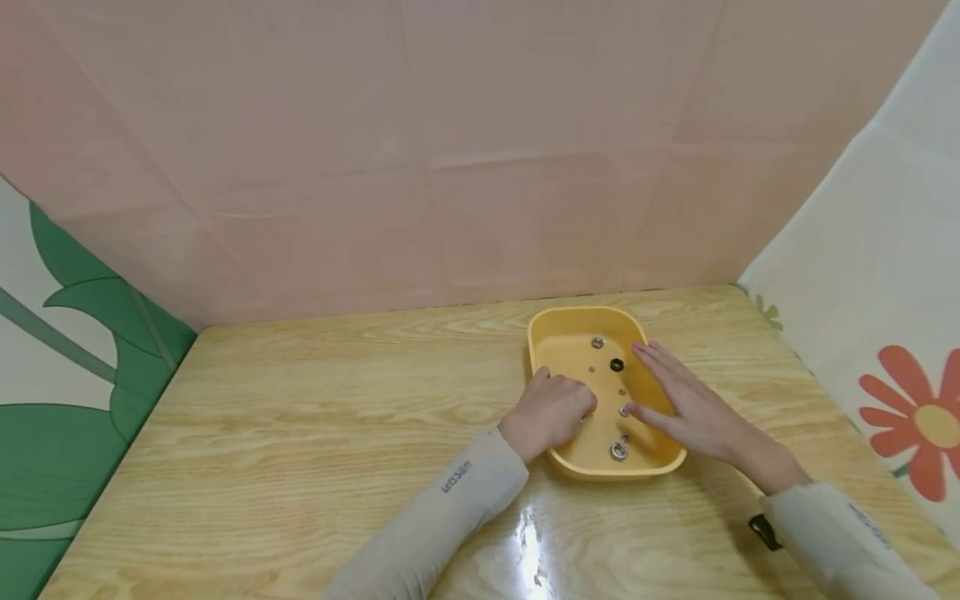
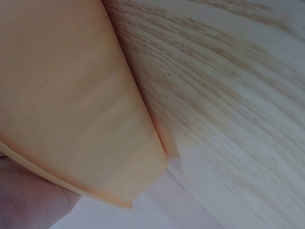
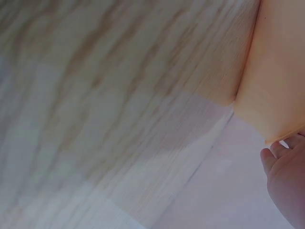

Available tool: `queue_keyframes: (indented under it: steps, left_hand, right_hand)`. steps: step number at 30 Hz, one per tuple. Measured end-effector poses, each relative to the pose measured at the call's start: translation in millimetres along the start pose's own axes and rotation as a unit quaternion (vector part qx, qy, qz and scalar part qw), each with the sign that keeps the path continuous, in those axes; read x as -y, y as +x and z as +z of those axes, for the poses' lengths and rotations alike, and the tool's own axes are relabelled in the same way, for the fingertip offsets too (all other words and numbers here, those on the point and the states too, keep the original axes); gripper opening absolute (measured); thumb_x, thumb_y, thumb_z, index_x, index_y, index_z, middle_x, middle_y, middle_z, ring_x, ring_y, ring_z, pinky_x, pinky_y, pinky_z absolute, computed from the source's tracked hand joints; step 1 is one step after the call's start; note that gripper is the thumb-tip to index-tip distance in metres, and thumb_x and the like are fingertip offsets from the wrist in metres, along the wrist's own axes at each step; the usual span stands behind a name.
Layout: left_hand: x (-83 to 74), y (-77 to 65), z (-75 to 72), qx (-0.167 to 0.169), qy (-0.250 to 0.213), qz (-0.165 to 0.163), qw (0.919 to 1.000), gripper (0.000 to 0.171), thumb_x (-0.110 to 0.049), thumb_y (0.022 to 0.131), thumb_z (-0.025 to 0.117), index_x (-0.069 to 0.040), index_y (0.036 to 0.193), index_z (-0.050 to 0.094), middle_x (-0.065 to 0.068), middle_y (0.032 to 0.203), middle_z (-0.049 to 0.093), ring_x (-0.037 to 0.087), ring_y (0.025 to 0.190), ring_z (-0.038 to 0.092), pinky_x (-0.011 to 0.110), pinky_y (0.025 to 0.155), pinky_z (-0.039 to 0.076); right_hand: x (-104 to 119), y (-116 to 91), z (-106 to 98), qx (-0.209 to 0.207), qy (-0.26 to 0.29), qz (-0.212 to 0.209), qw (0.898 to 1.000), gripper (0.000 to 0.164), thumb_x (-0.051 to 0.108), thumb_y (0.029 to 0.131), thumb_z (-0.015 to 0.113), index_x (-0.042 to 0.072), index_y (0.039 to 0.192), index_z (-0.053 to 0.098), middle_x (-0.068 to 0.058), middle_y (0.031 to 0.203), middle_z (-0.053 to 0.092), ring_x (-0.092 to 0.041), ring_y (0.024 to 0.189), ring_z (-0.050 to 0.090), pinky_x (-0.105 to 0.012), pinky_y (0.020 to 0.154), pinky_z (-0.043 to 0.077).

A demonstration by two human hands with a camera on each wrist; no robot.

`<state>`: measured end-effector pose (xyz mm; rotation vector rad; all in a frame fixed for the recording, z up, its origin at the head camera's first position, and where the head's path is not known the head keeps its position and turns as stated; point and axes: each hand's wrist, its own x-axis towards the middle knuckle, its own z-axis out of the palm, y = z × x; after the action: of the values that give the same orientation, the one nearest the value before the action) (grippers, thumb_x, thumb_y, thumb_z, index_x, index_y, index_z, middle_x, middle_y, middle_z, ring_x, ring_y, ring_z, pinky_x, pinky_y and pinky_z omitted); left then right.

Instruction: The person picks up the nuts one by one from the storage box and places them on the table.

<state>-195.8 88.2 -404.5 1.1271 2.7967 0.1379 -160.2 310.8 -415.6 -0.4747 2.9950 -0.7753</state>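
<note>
A yellow plastic tub [image 1: 606,477] stands on the table with small metal nuts in it. Over its left rim reaches my left hand [image 1: 551,410], fingers bent down to the floor of the tub. A bit of metal peeks out beside those fingertips; I cannot tell whether they pinch it. My right hand [image 1: 697,417] spreads over the right rim, fingers straight, thumb close to a small nut [image 1: 623,411]. Farther back lie a black nut [image 1: 617,365] and a silver nut [image 1: 597,342]; a larger silver nut [image 1: 618,451] is near the front. Both wrist views show the tub's outer wall [image 2: 81,95].
The wood-grain table [image 1: 300,433] extends far to the left of the tub. A pink cloth wall [image 1: 420,167] rises at the back, with printed panels [image 1: 892,275] at the sides. Something small and black [image 1: 765,532] shows by the right sleeve.
</note>
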Motion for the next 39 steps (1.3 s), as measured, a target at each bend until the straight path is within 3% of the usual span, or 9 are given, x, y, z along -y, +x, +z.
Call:
queue_keyframes:
  steps: [13,27,39]
  left_hand:
    - [-1.6,5.5,2.4,0.001,0.021,-0.006,0.9998,0.019,-0.015,0.091,0.064,-0.025,0.075,0.065,-0.011,0.07,0.059,0.008,0.068,0.052,0.023,0.071,0.037]
    - [-0.5,6.4,2.7,-0.021,0.043,0.006,0.9988,0.009,-0.018,0.086,0.071,-0.027,0.089,0.07,-0.013,0.077,0.064,0.007,0.07,0.053,0.025,0.072,0.039]
    - [3.7,5.1,3.0,-0.057,0.002,0.043,0.9974,0.011,-0.021,0.089,0.07,-0.024,0.1,0.068,-0.009,0.092,0.065,0.005,0.075,0.057,0.019,0.064,0.045]
  right_hand:
    - [-1.5,0.1,1.7,0.005,0.001,0.003,1.0,0.087,0.044,0.094,0.063,0.006,0.158,0.018,-0.018,0.166,0.015,-0.042,0.153,0.009,-0.069,0.115,0.016]
    - [-1.0,1.1,0.0,0.007,0.005,0.008,1.0,0.085,0.046,0.096,0.061,0.008,0.159,0.018,-0.017,0.166,0.013,-0.043,0.153,0.009,-0.071,0.114,0.016]
    - [-1.6,0.8,1.0,0.008,0.002,0.012,1.0,0.085,0.045,0.095,0.061,0.008,0.159,0.018,-0.018,0.166,0.014,-0.043,0.152,0.01,-0.072,0.112,0.018]
